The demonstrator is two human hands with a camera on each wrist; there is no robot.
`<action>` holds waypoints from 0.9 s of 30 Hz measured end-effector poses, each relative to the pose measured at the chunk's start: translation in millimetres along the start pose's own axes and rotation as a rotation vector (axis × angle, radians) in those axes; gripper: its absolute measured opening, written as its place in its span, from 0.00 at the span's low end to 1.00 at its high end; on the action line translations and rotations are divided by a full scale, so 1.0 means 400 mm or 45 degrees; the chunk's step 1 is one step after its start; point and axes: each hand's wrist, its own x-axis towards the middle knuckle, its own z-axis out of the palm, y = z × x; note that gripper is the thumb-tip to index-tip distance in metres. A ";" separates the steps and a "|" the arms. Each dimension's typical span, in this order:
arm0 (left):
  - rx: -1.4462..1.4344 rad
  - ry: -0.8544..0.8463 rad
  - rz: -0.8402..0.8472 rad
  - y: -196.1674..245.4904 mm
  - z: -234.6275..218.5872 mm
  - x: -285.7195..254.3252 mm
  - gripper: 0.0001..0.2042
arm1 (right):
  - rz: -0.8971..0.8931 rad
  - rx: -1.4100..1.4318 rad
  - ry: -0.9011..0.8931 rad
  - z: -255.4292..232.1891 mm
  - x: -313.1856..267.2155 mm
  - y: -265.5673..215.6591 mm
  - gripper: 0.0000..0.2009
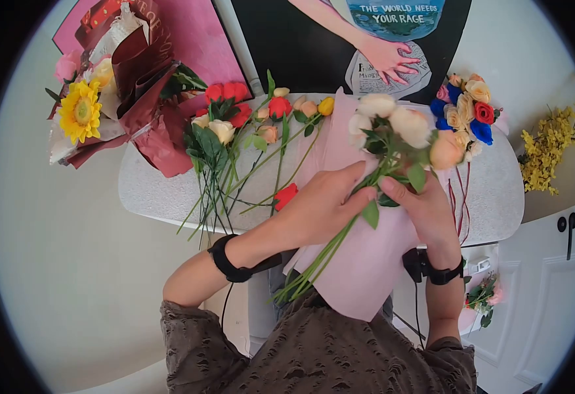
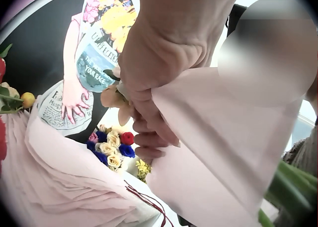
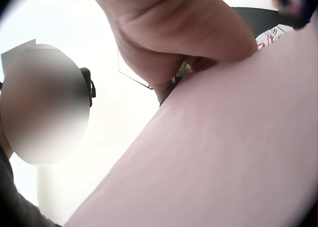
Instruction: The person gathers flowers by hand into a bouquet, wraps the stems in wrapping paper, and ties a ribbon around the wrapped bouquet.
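Observation:
Both hands hold a bunch of cream and peach flowers [image 1: 411,127] above pink wrapping paper [image 1: 366,262]. The left hand [image 1: 323,200] has its fingers curled round the upper stems, and the green stems [image 1: 323,262] slant down toward the person's body. At the bunch's right side the right hand [image 1: 425,207] grips it, thumb over the stems just under the blooms. In the left wrist view the left hand [image 2: 164,63] lies against the pink paper [image 2: 223,132]. Pink paper [image 3: 213,147] also covers much of the right wrist view, below the right hand [image 3: 184,33]; its fingertips are hidden there.
Loose red, cream and yellow flowers [image 1: 222,131] lie on the left of the white table [image 1: 156,190]. A maroon-wrapped bouquet with a sunflower [image 1: 79,111] is at far left. Blue, red and cream roses [image 1: 466,108] and dark red ribbons [image 1: 461,197] lie at right.

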 end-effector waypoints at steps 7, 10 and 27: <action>0.067 -0.135 -0.321 -0.166 -0.011 -0.045 0.14 | 0.082 -0.552 0.071 -0.055 -0.008 0.051 0.11; 0.173 -0.167 -0.355 -0.177 -0.006 -0.051 0.14 | -0.185 -1.116 0.254 -0.007 -0.037 -0.004 0.11; 0.518 -0.196 -0.131 -0.250 0.096 -0.111 0.07 | -0.946 -1.931 -0.892 0.097 0.126 0.086 0.02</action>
